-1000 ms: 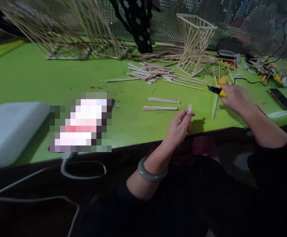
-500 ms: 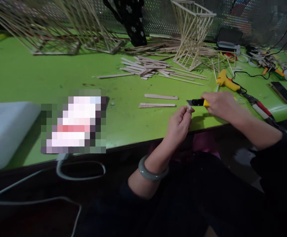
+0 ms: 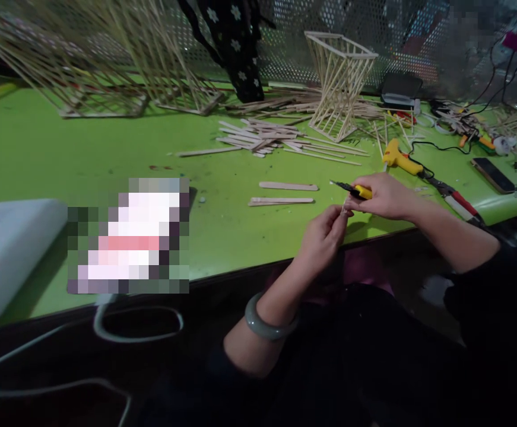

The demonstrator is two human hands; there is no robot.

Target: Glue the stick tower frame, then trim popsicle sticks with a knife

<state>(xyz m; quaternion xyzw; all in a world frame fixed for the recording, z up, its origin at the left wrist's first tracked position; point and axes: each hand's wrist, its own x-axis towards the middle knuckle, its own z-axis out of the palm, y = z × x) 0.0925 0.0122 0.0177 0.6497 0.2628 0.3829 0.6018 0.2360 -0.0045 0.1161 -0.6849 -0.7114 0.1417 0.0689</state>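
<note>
My right hand is closed around a yellow and black utility knife, its blade pointing left above the green table. Just below the knife, my left hand pinches a small pale piece of craft stick, mostly hidden by the fingers. The right fingertips meet the left ones at this piece. To the left of the hands lie a single craft stick and, nearer me, overlapping craft sticks.
Behind are a pile of craft sticks and a twisted stick tower. A yellow glue gun, pliers and a phone lie to the right. A blurred-out lit device lies left, near the table's front edge.
My right hand has moved left and down to meet my left hand. The knife blade has shifted from above the held piece to its upper left. The view has tilted up slightly.
</note>
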